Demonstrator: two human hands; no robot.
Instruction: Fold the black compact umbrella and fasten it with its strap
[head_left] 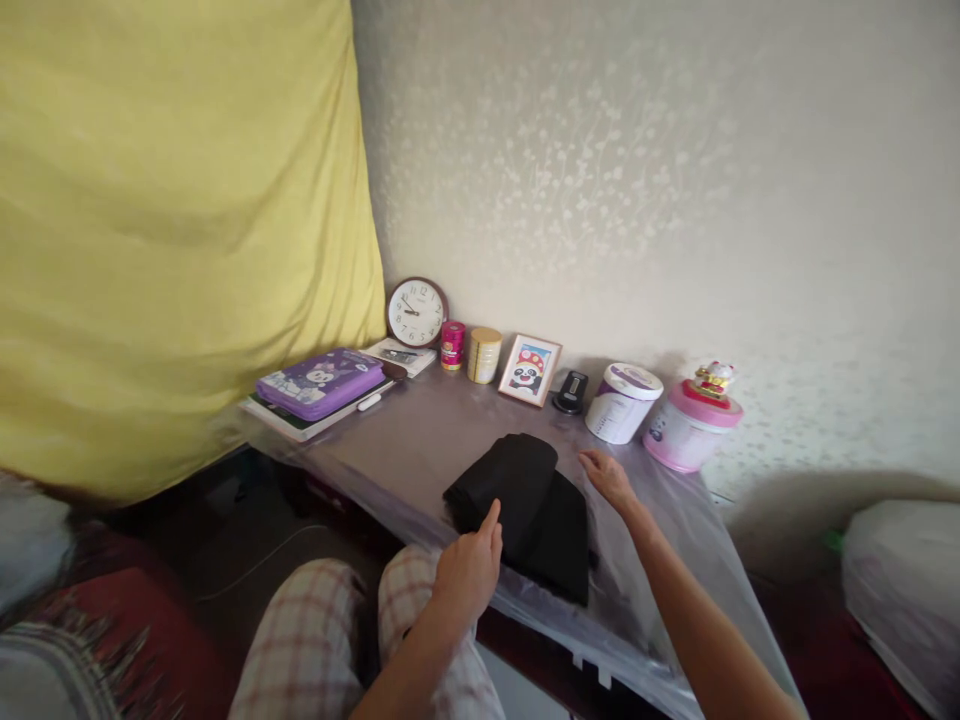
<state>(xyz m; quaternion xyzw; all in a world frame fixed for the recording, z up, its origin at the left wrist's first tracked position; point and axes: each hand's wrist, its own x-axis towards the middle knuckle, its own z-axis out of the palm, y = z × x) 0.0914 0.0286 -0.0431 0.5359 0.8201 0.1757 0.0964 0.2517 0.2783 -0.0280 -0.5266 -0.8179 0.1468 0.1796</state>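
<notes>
A black folded cloth lies near the front edge of the table, its upper layer folded over at the far left. My left hand is at its near left edge, with the index finger stretched out against the black fabric and no grip on it visible. Just beyond the cloth's right side, my right hand hovers low over the table, apart from the fabric. Its fingers are bent and drawn together, with nothing seen between them.
A plastic-covered table carries a purple case on a white-framed board at left. Along the wall stand a clock, pink tin, yellow-lidded can, panda picture, black device, white tub and pink-lidded tub.
</notes>
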